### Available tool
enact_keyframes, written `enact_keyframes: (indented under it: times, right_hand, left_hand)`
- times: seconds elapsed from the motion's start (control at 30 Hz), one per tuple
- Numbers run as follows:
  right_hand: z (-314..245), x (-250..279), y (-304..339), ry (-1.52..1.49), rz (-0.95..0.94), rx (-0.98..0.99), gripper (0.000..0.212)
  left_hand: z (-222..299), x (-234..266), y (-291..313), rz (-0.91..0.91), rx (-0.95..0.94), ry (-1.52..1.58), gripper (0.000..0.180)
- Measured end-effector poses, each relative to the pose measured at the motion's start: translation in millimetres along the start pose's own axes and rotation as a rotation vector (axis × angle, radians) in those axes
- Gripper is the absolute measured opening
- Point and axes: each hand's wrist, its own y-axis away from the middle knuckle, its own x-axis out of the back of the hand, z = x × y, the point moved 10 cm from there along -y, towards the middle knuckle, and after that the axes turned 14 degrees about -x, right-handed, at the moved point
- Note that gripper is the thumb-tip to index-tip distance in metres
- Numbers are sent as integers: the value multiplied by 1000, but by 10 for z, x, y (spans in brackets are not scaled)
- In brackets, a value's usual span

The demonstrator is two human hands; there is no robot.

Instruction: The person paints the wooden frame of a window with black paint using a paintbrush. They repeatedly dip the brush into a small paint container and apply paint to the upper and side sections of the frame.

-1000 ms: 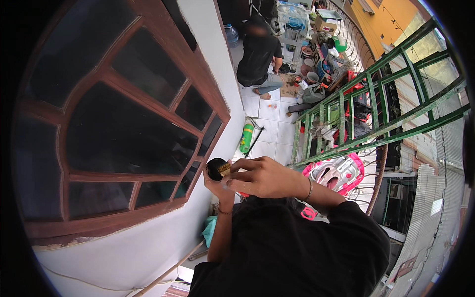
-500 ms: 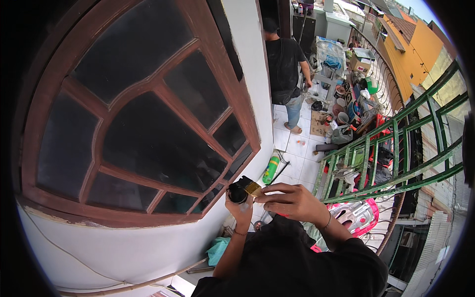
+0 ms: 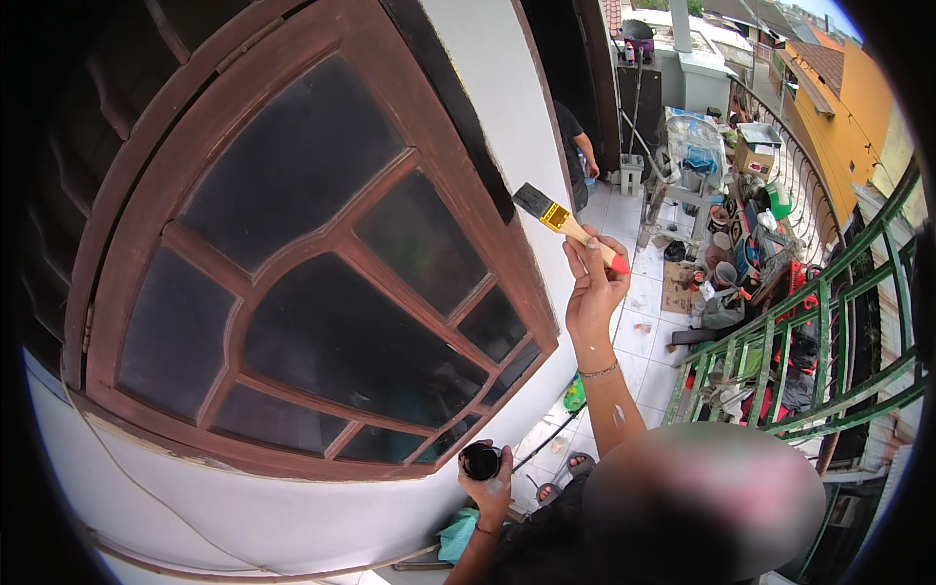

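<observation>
While the hands (image 3: 593, 291) grip a paintbrush (image 3: 570, 228) and cup (image 3: 480, 474), the cup's dark inside is indistinct.

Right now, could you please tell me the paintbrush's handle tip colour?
The handle tip is red, seen best in the head view.

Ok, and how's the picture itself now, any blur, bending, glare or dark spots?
Head view: the wooden window frame bows along its lower edge from fisheye distortion, and picture corners go black; head view again: a blurred oval sits lower right, the glass panes show faint reflections; head view, too: the paintbrush in the right hand looks fairly sharp.
</observation>
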Motion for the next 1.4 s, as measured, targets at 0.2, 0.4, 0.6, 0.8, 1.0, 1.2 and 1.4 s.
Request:
enact_keyframes:
  times: [0.2, 0.4, 0.6, 0.8, 1.0, 1.2, 1.4]
  right_hand:
    - [592, -307, -625, -124, 68, -54, 21]
    - [769, -504, -759, -143, 46, -66, 24]
    - [863, -402, -780, -112, 104, -77, 22]
    - [939, -34, -705, -102, 173, -113, 20]
    - [575, -597, -770, -136, 28, 4, 20]
    - [921, -358, -845, -120, 97, -109, 21]
    - [836, 42, -713, -117, 189, -122, 18]
  left_hand:
    - [-79, 105, 128, 30, 59, -6, 34]
    - [-161, 276, 222, 62, 111, -33, 36]
    - [-114, 309, 225, 82, 90, -51, 35]
    - [-39, 257, 196, 72, 55, -69, 34]
    - [31, 197, 164, 41, 34, -99, 33]
    - [18, 118, 154, 14, 55, -67, 33]
    - [-20, 173, 268, 35, 62, -74, 32]
